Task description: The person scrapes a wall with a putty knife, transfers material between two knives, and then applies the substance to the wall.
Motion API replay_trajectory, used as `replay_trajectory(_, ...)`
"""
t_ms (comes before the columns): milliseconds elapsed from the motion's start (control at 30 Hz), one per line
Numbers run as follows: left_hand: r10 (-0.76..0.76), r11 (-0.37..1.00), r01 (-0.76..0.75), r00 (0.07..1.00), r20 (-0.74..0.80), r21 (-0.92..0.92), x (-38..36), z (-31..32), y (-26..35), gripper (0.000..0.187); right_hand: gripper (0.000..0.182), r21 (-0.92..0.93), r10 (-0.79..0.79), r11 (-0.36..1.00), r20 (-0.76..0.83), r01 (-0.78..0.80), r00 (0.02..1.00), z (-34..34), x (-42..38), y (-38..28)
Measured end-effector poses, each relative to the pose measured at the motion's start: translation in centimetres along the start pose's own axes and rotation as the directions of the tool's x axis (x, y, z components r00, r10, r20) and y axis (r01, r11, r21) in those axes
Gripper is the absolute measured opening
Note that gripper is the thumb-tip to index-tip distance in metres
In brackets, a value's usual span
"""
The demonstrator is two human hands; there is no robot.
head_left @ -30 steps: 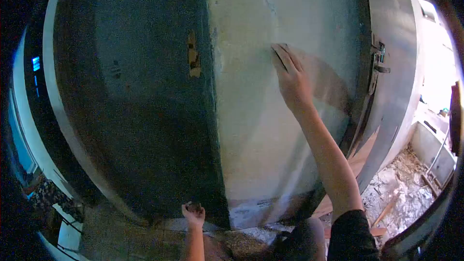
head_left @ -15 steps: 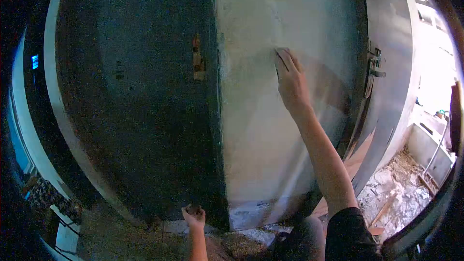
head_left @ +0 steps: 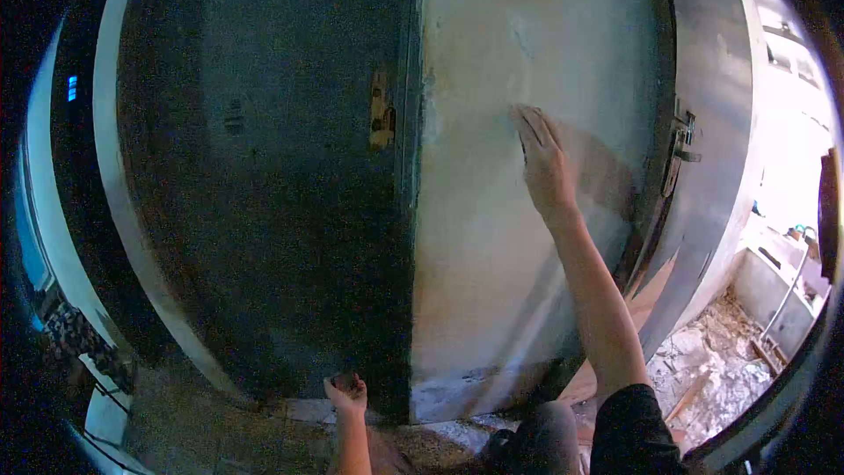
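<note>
My right hand reaches up to the pale wall panel, its fingers close together and pressed along the surface. A thin dark edge shows beside the fingers; what lies under them is hidden. Low down, in front of the dark door, my left hand is curled round a small dark brown piece, too dim to name. A narrow brownish lock plate or recess sits near the door's edge, left of the pale panel.
Right of the panel stands a grey door with a metal handle. Rubble and white dust cover the floor beyond it, beside a pale low trough. Patterned cloth lies at far left. My knee is below the panel.
The view has shifted, so the doors and panel appear further right. My right hand stays at the panel, slightly lower in view. The left hand keeps its dark piece.
</note>
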State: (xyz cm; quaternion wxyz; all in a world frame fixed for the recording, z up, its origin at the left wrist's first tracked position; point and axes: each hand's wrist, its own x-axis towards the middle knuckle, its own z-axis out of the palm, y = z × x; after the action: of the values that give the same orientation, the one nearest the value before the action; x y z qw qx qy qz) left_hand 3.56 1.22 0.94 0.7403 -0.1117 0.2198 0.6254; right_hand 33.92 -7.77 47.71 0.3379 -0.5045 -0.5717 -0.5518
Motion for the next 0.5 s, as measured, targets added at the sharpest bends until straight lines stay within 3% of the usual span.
replay_trajectory(67,-0.026,1.0,0.026,0.999,0.025,0.007,1.0,0.0,-0.3,0.046,0.042,-0.02,-0.04,0.999,-0.021,0.039,0.999,0.6,2.0,1.2)
replay_trajectory(167,-0.039,0.999,0.039,0.998,0.048,0.013,0.2,0.3,0.3,0.046,0.044,0.119,0.101,0.989,-0.099,-0.089,0.99,2.4,6.0,2.5)
replay_trajectory(233,-0.064,0.997,0.066,0.997,0.032,-0.036,0.2,-0.3,0.5,0.046,0.045,0.109,0.106,0.989,-0.037,-0.101,0.994,1.1,6.1,1.6)
replay_trajectory(333,0.006,0.997,-0.007,1.0,-0.008,-0.082,-0.5,0.1,0.5,0.043,0.044,0.025,0.107,0.994,0.007,-0.107,0.994,1.1,2.9,0.8)
replay_trajectory(433,-0.017,0.999,0.015,0.999,-0.052,-0.03,0.3,0.2,0.5,0.041,0.044,0.003,0.081,0.997,0.023,-0.081,0.996,0.4,-0.8,-0.6)
replay_trajectory(500,-0.024,1.0,0.024,1.0,0.01,0.01,0.8,-0.3,0.1,0.041,0.044,0.016,0.071,0.997,0.021,-0.072,0.997,0.1,-0.7,-0.6)
